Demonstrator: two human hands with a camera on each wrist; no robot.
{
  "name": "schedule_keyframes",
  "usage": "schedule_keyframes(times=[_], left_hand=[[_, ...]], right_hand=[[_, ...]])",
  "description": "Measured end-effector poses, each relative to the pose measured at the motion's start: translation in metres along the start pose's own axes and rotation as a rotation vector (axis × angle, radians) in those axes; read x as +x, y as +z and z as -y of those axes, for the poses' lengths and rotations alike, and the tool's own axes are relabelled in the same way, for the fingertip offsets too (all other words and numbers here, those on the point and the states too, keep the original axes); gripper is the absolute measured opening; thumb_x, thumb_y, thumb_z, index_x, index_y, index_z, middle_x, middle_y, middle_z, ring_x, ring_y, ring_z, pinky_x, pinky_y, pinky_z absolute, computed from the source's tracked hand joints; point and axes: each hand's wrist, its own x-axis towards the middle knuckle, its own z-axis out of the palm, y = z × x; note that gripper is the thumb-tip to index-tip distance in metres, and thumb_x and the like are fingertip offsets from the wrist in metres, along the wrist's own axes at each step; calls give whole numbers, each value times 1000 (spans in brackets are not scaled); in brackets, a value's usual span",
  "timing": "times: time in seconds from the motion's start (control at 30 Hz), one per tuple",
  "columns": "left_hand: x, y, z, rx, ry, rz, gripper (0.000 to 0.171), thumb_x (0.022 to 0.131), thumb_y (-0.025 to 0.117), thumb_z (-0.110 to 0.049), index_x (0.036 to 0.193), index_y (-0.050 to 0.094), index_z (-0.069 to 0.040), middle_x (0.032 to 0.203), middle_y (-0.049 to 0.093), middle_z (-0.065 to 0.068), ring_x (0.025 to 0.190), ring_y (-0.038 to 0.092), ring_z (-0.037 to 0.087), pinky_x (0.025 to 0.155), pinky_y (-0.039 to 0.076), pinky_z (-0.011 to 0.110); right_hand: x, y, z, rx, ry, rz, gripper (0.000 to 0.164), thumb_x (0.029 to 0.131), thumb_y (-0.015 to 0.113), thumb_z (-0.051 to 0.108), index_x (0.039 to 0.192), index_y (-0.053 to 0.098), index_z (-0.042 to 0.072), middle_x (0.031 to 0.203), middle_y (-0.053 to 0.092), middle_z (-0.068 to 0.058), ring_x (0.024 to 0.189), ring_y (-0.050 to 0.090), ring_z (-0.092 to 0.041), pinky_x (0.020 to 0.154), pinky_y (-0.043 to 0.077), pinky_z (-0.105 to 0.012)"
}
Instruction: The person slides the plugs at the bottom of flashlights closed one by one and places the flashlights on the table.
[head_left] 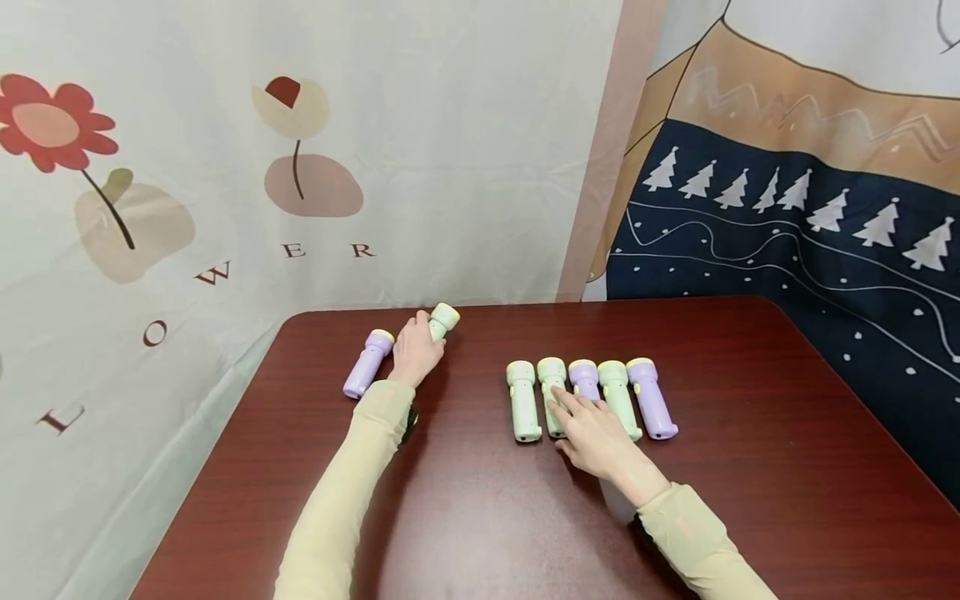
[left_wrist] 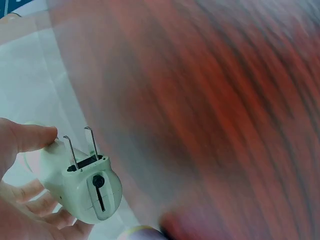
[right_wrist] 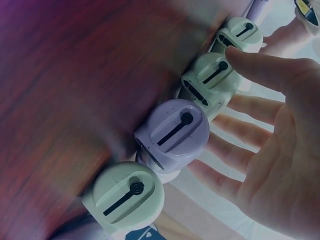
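Observation:
My left hand (head_left: 417, 350) holds a pale green flashlight (head_left: 444, 318) tilted near the table's far edge. In the left wrist view the end of this green flashlight (left_wrist: 82, 180) shows two thin metal prongs sticking out. A purple flashlight (head_left: 367, 364) lies just left of that hand. My right hand (head_left: 597, 437) reaches over a row of flashlights with its fingers spread and fairly straight. Its fingertips lie over the second green flashlight (head_left: 552, 379), and its palm hides part of the purple flashlight (head_left: 583, 379) beside it. Whether the thumb touches a flashlight, I cannot tell.
The row also holds a green flashlight (head_left: 523, 402) at its left end, another green flashlight (head_left: 618, 400), and a purple flashlight (head_left: 653, 400) at its right end. All lie on a dark red wooden table (head_left: 480, 533). Printed curtains (head_left: 465, 150) hang behind it.

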Motion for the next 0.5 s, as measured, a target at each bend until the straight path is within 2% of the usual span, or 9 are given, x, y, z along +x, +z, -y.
schedule_keyframes(times=[0.17, 0.5], left_hand=[[-5, -3, -8, -49, -17, -3, 47, 79, 67, -21, 117, 46, -5, 101, 57, 16, 89, 59, 37, 70, 47, 46], [-21, -3, -14, -158, -52, -8, 50, 75, 69, -25, 117, 48, -7, 104, 59, 12, 82, 60, 35, 69, 47, 43]], right_hand=[[-1, 1, -1, 2, -3, 0, 55, 73, 74, 26, 121, 57, 4, 133, 50, -13, 111, 55, -36, 85, 45, -48], [0, 2, -2, 0, -15, -30, 53, 73, 73, 25, 120, 58, 4, 132, 51, -12, 109, 56, -35, 83, 46, -47]])
